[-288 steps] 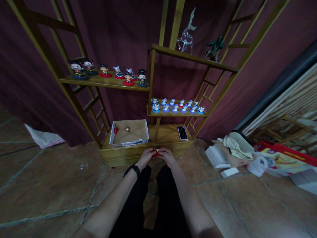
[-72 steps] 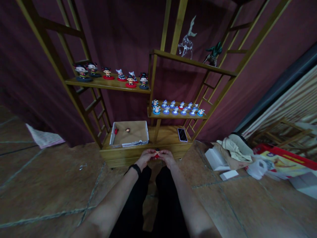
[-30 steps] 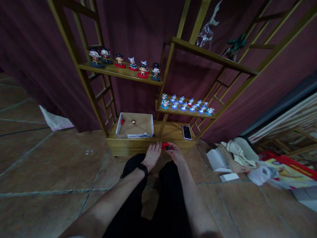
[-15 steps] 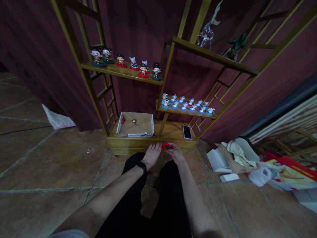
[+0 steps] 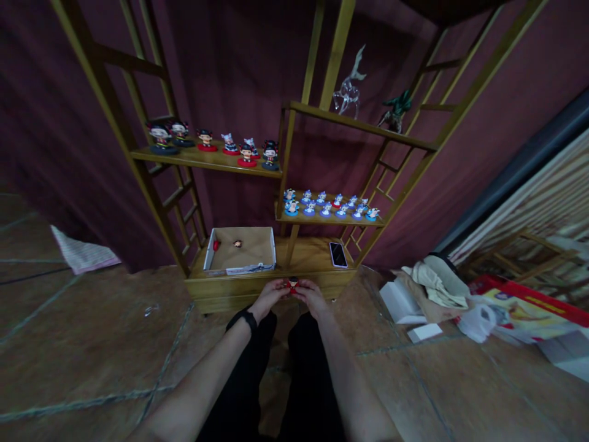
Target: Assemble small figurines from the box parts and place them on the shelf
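Observation:
A small doll figure with a red base (image 5: 292, 284) sits between my two hands, just in front of the wooden shelf's bottom board (image 5: 313, 255). My left hand (image 5: 270, 298), with a black band on the wrist, pinches it from the left. My right hand (image 5: 311, 296) pinches it from the right. Both hands have their fingers closed on the figure. Behind them an open cardboard box (image 5: 240, 248) on the bottom board holds two small pieces.
A phone (image 5: 338, 254) lies on the bottom board. Doll figures (image 5: 209, 140) line the left shelf, and small blue-based figures (image 5: 327, 205) fill the middle one. A glass deer (image 5: 348, 86) and a green ornament (image 5: 394, 108) stand higher. Cloth, white boxes (image 5: 405, 302) and bags lie on the right.
Half a second ago my right hand alone held the red-based figure and my left hand lay open beside it. Now both hands are closed on the figure. The view has swung back left.

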`<state>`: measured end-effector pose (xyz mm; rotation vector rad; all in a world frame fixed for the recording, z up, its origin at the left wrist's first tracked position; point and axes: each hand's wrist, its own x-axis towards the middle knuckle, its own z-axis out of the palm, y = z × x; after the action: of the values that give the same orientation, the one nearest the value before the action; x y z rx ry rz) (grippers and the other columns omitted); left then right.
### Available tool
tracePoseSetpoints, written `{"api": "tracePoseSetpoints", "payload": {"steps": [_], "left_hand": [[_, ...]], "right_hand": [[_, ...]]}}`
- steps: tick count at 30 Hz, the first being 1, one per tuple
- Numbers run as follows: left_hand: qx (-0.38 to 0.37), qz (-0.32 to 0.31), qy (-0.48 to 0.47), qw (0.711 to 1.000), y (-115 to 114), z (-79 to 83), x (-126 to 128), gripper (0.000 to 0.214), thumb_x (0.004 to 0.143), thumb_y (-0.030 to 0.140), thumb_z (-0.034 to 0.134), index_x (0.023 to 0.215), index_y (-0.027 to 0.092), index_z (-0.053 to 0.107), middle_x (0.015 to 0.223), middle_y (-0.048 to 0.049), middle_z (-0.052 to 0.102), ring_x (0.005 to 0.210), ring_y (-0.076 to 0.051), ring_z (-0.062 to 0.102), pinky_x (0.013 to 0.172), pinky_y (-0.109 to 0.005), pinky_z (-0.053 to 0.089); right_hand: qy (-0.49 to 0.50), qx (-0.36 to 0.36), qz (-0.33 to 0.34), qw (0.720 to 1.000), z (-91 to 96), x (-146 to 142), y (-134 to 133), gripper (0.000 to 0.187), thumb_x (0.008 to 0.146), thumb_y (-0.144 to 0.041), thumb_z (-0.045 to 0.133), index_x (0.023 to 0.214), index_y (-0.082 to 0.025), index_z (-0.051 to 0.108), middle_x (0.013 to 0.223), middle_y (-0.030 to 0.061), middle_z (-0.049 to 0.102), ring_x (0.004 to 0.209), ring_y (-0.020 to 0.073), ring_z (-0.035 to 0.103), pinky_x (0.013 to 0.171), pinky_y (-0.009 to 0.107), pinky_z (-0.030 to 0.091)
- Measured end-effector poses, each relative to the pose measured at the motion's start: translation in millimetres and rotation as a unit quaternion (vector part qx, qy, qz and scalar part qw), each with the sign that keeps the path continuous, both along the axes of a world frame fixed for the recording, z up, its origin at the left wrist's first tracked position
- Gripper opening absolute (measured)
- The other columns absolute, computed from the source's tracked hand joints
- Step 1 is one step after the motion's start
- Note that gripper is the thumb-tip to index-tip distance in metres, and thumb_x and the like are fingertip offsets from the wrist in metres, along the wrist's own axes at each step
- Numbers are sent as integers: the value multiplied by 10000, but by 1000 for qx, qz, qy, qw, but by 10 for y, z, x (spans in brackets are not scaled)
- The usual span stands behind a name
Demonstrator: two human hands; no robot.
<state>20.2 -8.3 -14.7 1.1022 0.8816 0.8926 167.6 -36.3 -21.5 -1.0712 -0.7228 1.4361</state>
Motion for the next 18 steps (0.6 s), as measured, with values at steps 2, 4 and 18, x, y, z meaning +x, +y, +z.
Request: {"api": "tracePoseSetpoints", "payload": {"steps": [2,4,18], "left_hand": [[-2,5,-3,1000,-2,-3,1,317,578,271,711,850,125,640,782,-50,673,708,-149,611,680,-266,457],[-2,8,0,1000,-1,-3,0,320,563,304,722,814,123,640,762,-47,669,698,-150,607,683,-269,456],[8,35,17,999,-65,47,48,248,564,289,704,724,146,580,690,-13,637,671,-138,598,665,-264,467]], "right_hand": [[0,2,8,1000,1,-21,-8,330,490,-255,768,766,-176,605,803,21,663,787,169,632,767,338,497],[-1,6,14,1000,9,-40,-20,332,493,-259,769,771,-177,608,805,22,661,792,168,631,767,333,494],[-68,2,-22,997,149,-141,-74,305,483,-256,738,739,-189,586,708,-21,632,636,121,585,623,264,472]]}}
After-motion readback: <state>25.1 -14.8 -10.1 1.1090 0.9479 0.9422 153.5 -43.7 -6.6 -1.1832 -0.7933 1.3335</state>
